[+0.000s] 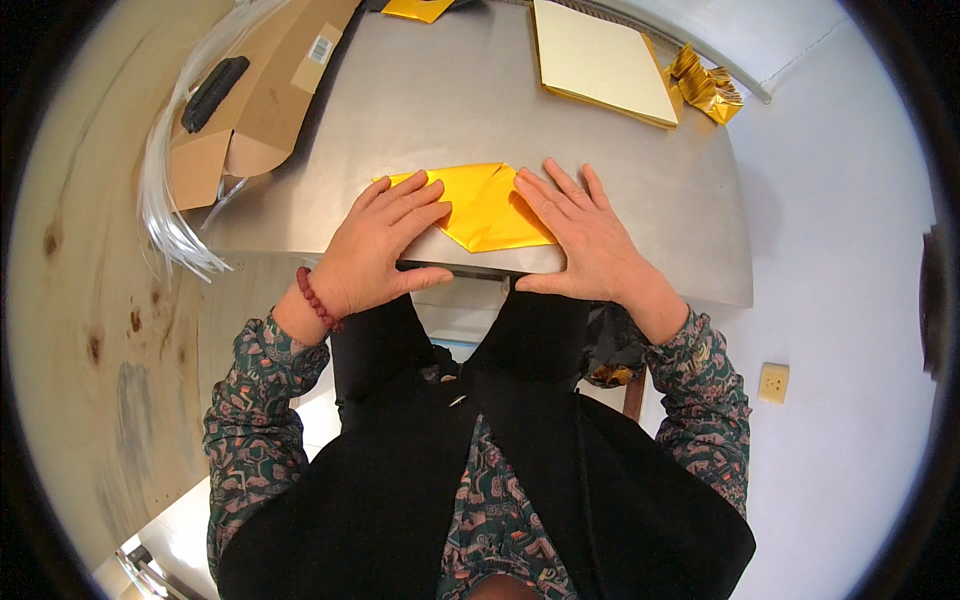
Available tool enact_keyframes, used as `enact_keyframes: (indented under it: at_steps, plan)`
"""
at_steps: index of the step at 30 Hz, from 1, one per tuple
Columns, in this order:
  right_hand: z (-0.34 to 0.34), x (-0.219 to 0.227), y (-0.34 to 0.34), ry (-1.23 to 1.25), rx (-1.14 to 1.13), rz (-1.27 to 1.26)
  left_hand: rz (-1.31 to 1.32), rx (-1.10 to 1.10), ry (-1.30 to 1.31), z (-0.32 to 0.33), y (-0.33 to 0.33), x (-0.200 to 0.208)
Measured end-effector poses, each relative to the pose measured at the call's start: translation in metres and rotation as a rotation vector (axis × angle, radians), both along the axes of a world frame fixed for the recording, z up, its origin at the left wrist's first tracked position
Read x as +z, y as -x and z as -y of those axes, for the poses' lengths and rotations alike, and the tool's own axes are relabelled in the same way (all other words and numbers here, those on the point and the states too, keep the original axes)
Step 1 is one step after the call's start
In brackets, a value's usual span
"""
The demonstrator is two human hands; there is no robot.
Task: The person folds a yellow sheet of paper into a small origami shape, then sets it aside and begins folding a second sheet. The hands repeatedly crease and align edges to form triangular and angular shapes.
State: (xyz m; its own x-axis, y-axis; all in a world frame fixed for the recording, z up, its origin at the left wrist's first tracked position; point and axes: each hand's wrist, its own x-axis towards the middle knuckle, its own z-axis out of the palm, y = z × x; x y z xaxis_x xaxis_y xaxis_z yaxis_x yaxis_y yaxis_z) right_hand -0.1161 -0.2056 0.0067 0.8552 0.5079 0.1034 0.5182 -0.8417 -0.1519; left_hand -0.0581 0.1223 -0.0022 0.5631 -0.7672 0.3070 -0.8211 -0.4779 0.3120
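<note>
Gold paper sheet [487, 205], frame centre on metal table [420, 90]: several folds done, shape unfinished. Left hand [375, 250] & right hand [580, 235] flat, fingers spread, pressing it. Paper stack [600, 60] upper right untouched.

2 hands [385, 250] [585, 235], 1 folded gold sheet [485, 205], 1 paper stack [600, 62], 1 cardboard box [255, 95].

There is only one view, so no part of the scene is shared with another. It comes from a wide fisheye camera on the person's head and looks steeply down, over the chest and both forearms, to the near edge of the metal table [620, 190]. The left hand [375, 250] and right hand [585, 235] are close below the lens, near the centre. Straight edges bend near the dark round rim.
</note>
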Motion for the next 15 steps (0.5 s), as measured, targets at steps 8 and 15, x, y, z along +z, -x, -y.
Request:
enact_keyframes:
  at_steps: [8, 15]
  plan:
    - [0.000, 0.008, 0.030, -0.046, 0.052, 0.017, 0.027, -0.043, 0.184, -0.002, 0.022, -0.002]
    - [0.006, 0.050, 0.017, -0.628, -0.167, -0.341, -0.996, -0.045, 0.428, 0.007, -0.024, 0.045]
